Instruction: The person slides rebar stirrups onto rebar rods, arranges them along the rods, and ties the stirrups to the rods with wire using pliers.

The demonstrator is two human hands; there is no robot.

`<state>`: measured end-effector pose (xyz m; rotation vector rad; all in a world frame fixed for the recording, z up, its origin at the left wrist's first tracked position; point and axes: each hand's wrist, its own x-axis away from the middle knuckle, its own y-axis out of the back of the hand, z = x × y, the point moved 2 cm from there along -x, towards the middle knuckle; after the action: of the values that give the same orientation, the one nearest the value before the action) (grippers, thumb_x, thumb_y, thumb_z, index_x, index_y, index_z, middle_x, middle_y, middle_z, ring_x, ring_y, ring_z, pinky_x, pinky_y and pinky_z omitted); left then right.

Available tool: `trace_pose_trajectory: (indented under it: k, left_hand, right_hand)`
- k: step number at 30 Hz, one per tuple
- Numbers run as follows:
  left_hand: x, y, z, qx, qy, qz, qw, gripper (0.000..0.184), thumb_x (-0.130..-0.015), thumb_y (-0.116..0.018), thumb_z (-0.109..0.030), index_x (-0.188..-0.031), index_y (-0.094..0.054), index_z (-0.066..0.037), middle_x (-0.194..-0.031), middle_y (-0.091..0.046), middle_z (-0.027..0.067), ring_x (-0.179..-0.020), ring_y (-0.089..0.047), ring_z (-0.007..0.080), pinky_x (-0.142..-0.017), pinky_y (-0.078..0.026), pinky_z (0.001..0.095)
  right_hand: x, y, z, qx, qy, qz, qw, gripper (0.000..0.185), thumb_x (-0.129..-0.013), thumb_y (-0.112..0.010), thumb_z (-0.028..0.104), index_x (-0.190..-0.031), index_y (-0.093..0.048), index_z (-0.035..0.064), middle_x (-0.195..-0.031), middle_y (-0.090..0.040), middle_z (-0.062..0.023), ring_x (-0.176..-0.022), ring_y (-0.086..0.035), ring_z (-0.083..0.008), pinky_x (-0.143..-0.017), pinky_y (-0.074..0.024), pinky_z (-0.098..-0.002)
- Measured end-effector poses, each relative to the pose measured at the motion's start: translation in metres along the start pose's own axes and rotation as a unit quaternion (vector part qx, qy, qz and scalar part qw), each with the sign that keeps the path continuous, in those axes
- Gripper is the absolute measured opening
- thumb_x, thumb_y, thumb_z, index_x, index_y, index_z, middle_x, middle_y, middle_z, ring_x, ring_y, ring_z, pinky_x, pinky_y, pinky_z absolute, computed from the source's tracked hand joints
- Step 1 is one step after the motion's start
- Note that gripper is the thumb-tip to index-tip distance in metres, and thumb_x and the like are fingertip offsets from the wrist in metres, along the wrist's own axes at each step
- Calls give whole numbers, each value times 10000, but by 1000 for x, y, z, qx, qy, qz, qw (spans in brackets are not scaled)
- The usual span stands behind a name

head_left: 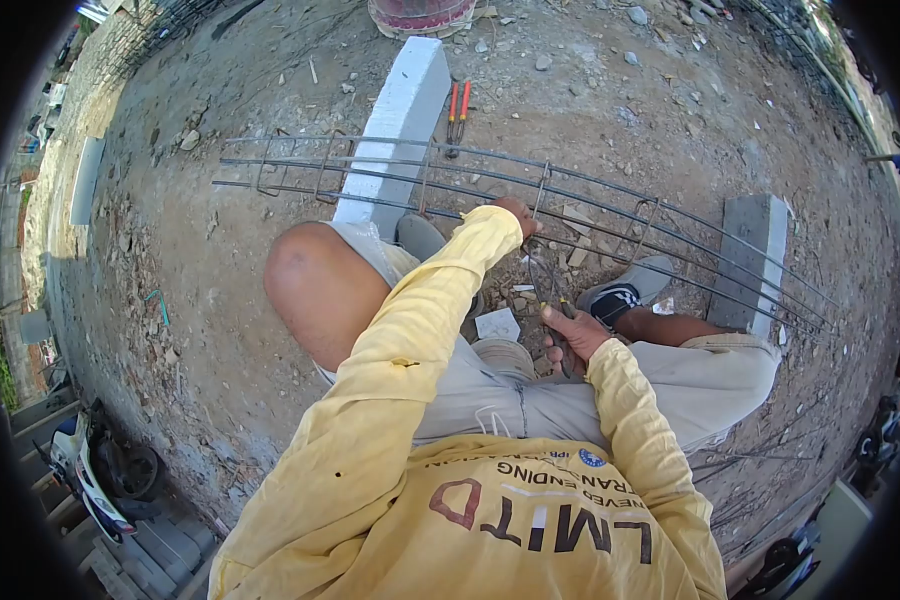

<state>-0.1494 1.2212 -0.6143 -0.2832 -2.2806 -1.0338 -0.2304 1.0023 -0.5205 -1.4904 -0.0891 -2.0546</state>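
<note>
A long cage of thin steel rebar (470,190) with wire stirrups lies across two supports in front of me. My left hand (515,212) is closed at the cage's near side, beside a stirrup around mid-length. What its fingertips pinch is partly hidden. Lower and to the right, my right hand (574,338) is wrapped around a pair of dark pincers (548,285), whose head points up toward the near bar by my left hand. Beyond the cage, red-handled cutters (458,115) lie on the ground.
A white block (395,120) supports the cage on the left and a grey block (750,250) on the right. Stone chips and a white tile piece (497,325) lie between my feet. A reddish bucket (422,14) stands at the far side; a motorbike (90,470) is at lower left.
</note>
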Motion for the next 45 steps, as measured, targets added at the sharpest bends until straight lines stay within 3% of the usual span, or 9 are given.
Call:
trace_pose_trajectory:
  k: [5,8,14,23,26,28,32,36,45]
  left_hand:
    - [-2,5,-1,-12,-30,37,999,467,-802,-619,-527,-913,-715,-83,-837,-695,120,-830,-656,288,-796,-488,401]
    - [-2,8,-3,-39,-11,119,992,517,-877,-495,-525,-1171,-647,-128,-1254,-584,150,-1189,-516,355,-1019,-394,437]
    - [-9,4,1,-44,-8,133,990,522,-876,-499,-526,-1180,-642,-127,-1259,-580,151,-1183,-519,361,-1013,-398,445]
    - [-9,3,3,-23,-7,105,994,488,-864,-517,-534,-1099,-682,-139,-1208,-609,158,-1144,-546,364,-981,-414,450]
    - [-7,3,2,-22,-3,95,995,458,-845,-554,-524,-1004,-702,-121,-1055,-639,132,-1001,-583,314,-893,-440,422]
    - [-12,-1,6,-7,-15,48,999,434,-811,-626,-507,-851,-729,-88,-770,-689,83,-740,-645,218,-736,-486,361]
    - [-8,1,5,0,-14,57,998,435,-813,-624,-510,-850,-724,-88,-765,-687,79,-737,-643,218,-736,-484,361]
    - [-1,4,2,4,14,47,999,435,-815,-628,-508,-870,-718,-86,-766,-689,73,-733,-643,211,-733,-485,351]
    - [-19,-5,16,67,14,70,995,443,-785,-701,-467,-936,-707,-51,-776,-683,63,-686,-614,166,-668,-478,319]
  right_hand:
    - [-13,16,-14,217,92,-86,968,599,-748,-755,375,-1126,-477,3,-728,-626,-107,-620,-654,-268,-539,-527,-387]
    - [13,-7,5,443,132,-253,850,675,-749,-704,346,-1233,-414,-23,-902,-632,-239,-884,-631,-455,-813,-510,-481]
    - [22,-12,2,570,177,-339,727,585,-859,-579,323,-1303,-382,-3,-1271,-459,-278,-1023,-575,-457,-905,-457,-468]
    - [7,19,6,259,48,-59,963,461,-974,-390,402,-1025,-546,-29,-845,-633,-230,-914,-615,-422,-852,-468,-476]
    - [1,20,-3,544,148,-298,770,480,-966,-382,425,-1052,-538,-20,-929,-650,-255,-935,-610,-455,-886,-462,-505]
    - [10,9,0,527,129,-323,776,490,-968,-378,430,-1032,-529,-31,-913,-647,-274,-912,-608,-472,-875,-459,-526]
    - [-3,15,-4,509,126,-300,797,489,-972,-371,441,-983,-512,-27,-811,-654,-250,-730,-653,-414,-716,-519,-508]
    - [-7,33,0,59,-27,-32,997,508,-933,-449,507,-1025,-502,10,-680,-617,-111,-479,-606,-178,-434,-487,-320]
    - [18,18,12,348,69,-197,914,778,-660,-806,357,-1257,-439,17,-689,-658,-99,-506,-631,-214,-566,-523,-322]
